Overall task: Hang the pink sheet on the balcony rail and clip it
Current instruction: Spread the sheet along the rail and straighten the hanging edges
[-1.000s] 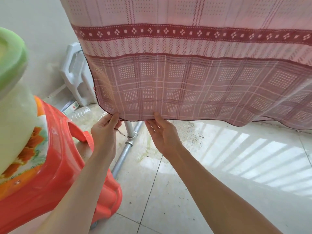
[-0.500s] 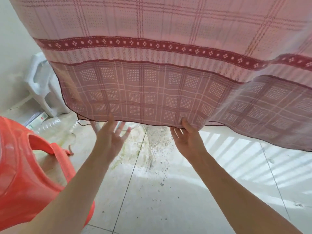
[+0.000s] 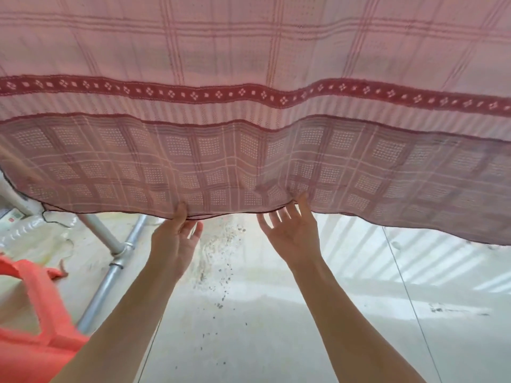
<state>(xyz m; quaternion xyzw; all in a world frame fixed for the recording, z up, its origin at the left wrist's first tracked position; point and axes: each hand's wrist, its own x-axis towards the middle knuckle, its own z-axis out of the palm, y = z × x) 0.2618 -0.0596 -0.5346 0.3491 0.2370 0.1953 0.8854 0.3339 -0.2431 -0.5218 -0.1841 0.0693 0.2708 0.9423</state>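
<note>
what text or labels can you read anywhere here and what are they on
None can be read.
The small box on the floor at the far left shows red and green marks, too blurred to read.
The pink sheet carries only woven diamonds and checks, no letters.
The clear bottle and the orange plastic stool show no label.

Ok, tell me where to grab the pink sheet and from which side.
Pinch the dark-stitched bottom hem of the pink sheet, coming from below. It hangs free above the floor, sagging between the left hand and right hand, both open at that edge, so thumb and fingers can close from either face.
</note>
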